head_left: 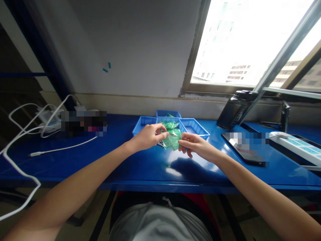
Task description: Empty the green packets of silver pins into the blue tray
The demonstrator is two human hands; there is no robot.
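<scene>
Right hand (pixel 197 143) pinches the green packet (pixel 173 140); whether left hand (pixel 146 136) pinches, I cannot tell; weak hold may drop it toward front edge of desk (pixel 140 170)

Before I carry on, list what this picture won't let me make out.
All in the head view:
Green packet: contents, too small and lost in shine.
Leftmost blue tray: part of its inside, hidden behind the left hand.
White cable: one end, cut off by the left edge.
Flat dark device: part of its surface, blurred by pixelation.
</scene>
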